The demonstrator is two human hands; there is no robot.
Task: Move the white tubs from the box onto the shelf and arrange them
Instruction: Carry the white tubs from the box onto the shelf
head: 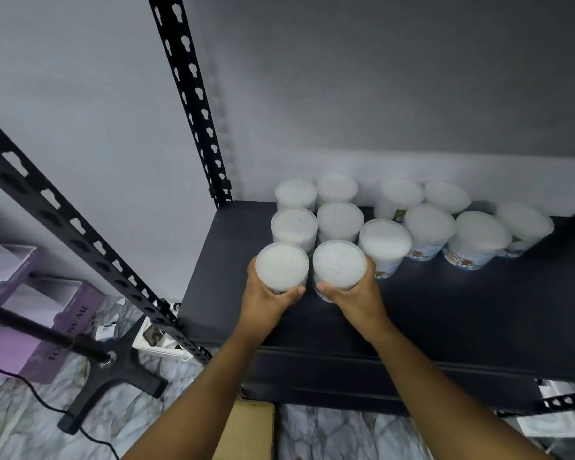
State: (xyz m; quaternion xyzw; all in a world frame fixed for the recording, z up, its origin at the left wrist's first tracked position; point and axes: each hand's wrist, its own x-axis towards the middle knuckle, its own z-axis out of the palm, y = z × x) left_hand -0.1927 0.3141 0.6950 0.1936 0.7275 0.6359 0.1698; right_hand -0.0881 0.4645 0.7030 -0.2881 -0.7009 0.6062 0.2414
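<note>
Several white tubs [339, 220] with clear lids stand in rows on the black shelf [462, 310], close to the back wall. My left hand [266, 303] grips the front-left tub [282, 267] from its near side. My right hand [356, 300] grips the tub beside it [339, 264] the same way. Both held tubs sit upright at the front of the two left-hand columns, nearly touching each other. More tubs [478, 237] with printed labels spread to the right. A corner of the cardboard box [246, 429] shows under my arms, below the shelf.
Black slotted uprights [193, 104] frame the shelf at left; another upright [80, 227] slants across the left foreground. On the marble-patterned floor lie purple boxes [30, 313], a black stand base [113, 376] with a cable, and white packaging [160, 333].
</note>
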